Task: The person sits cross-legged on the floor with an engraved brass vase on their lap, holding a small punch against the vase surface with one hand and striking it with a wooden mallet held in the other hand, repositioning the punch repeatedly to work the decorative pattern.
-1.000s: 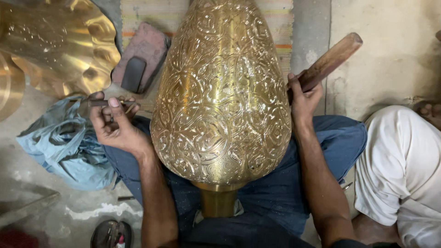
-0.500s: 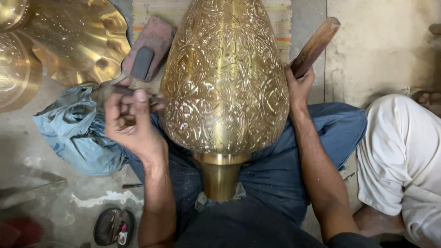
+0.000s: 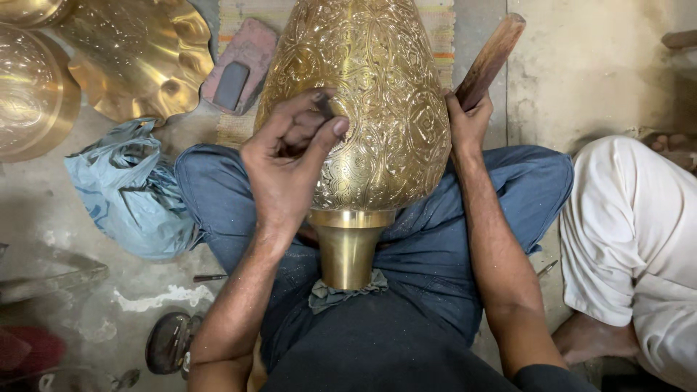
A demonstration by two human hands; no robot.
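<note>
A small dark punch (image 3: 323, 107) is pinched in the left hand (image 3: 290, 156) against the engraved brass vase (image 3: 359, 101), laid across the lap. A wooden mallet (image 3: 488, 62) is clenched in the right hand (image 3: 468, 120) at three o'clock. The surface is judged almost fully patterned; only touch-ups seem left.

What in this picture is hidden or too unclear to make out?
- Head view: the small dark tool in the left hand is mostly covered by the fingers; its tip is hidden.
- The wooden handle in the right hand: its head is behind the brass vessel.
- The vessel's top is cut off by the upper edge.
- The person in white is cut off at the right edge.
</note>
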